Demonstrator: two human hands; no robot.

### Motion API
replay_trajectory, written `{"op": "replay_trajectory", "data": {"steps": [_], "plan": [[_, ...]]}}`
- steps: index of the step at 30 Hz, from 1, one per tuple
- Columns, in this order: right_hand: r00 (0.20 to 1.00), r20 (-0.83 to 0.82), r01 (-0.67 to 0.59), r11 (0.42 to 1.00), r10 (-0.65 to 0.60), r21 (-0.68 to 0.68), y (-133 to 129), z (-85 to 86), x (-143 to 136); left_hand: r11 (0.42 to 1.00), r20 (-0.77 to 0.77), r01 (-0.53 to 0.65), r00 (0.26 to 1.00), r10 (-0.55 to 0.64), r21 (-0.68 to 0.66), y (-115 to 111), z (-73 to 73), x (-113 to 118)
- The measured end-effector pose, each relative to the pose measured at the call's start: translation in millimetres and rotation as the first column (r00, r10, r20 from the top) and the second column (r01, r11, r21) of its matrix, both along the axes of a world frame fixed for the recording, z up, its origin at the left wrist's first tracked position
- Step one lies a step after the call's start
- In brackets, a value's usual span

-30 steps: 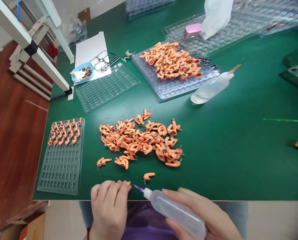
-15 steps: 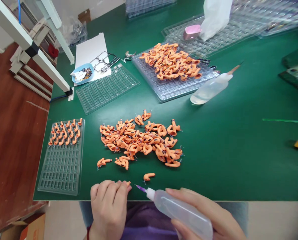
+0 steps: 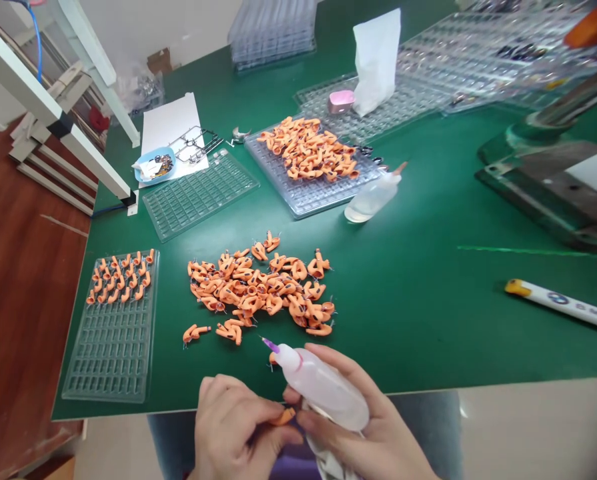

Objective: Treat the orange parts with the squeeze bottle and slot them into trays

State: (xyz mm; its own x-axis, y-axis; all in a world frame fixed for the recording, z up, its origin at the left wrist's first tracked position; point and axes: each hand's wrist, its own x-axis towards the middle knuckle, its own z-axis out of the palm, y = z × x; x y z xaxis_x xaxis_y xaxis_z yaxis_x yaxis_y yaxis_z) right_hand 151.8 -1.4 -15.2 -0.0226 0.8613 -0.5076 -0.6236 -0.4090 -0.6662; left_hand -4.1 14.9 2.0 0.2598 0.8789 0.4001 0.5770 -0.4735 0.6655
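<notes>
My right hand (image 3: 363, 413) is wrapped round a translucent squeeze bottle (image 3: 325, 387), whose purple needle tip points up and left; a whitish cloth (image 3: 331, 463) shows beneath it. Between the fingers of my left hand (image 3: 238, 427) is an orange curved piece (image 3: 284, 417), which the right fingertips also reach. A loose pile of similar orange pieces (image 3: 258, 287) lies beyond the hands. One more piece (image 3: 273, 359) is partly hidden behind the bottle's nozzle. At the left, a clear tray (image 3: 111, 353) holds rows of orange pieces in its far part.
Farther back are an unfilled clear tray (image 3: 198, 193), a blue dish (image 3: 155, 167), stacked trays bearing orange pieces (image 3: 303, 200) and a second bottle (image 3: 373, 199). At the right are a white and yellow pen-like object (image 3: 568, 303) and a metal stand (image 3: 548, 187).
My hands have come together, and a whitish cloth now shows under the bottle. The bottle's tip has tilted upward. The view has shifted right, showing more of the stand and pen-like object.
</notes>
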Motion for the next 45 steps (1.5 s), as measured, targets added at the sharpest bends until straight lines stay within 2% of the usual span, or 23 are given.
{"op": "replay_trajectory", "data": {"steps": [8,15,21,25,34,42,45], "plan": [[0.999,-0.054,0.002,0.996,0.003,0.084,-2.8,-2.3,0.4,0.999,-0.006,-0.005,1.000,0.005,0.042,-0.7,-0.6,4.1],[0.998,-0.063,-0.002,0.995,0.008,0.099,-2.5,-2.0,0.1,0.986,-0.041,-0.045,0.998,0.052,0.160,-7.2,-8.8,3.2],[0.999,-0.046,-0.006,0.994,0.011,0.105,-3.6,-3.2,1.4,0.960,-0.125,-0.011,0.991,0.048,0.281,-1.4,1.2,3.4],[0.999,-0.044,-0.015,0.994,0.019,0.106,-5.0,-5.5,1.9,0.959,-0.112,-0.016,0.993,0.050,0.283,-0.1,3.1,4.1],[0.999,-0.015,-0.038,0.993,0.040,0.112,-7.5,-10.1,4.7,0.957,-0.105,-0.035,0.992,0.068,0.287,-4.9,-2.6,3.1],[1.000,0.002,-0.028,0.995,0.028,0.093,-5.8,-4.9,3.6,0.951,-0.109,-0.022,0.992,0.058,0.308,-3.0,2.0,4.2],[1.000,0.005,-0.018,0.998,0.018,0.067,-5.4,-3.4,4.7,0.952,-0.093,-0.044,0.993,0.076,0.302,-4.8,-1.3,4.1]]}}
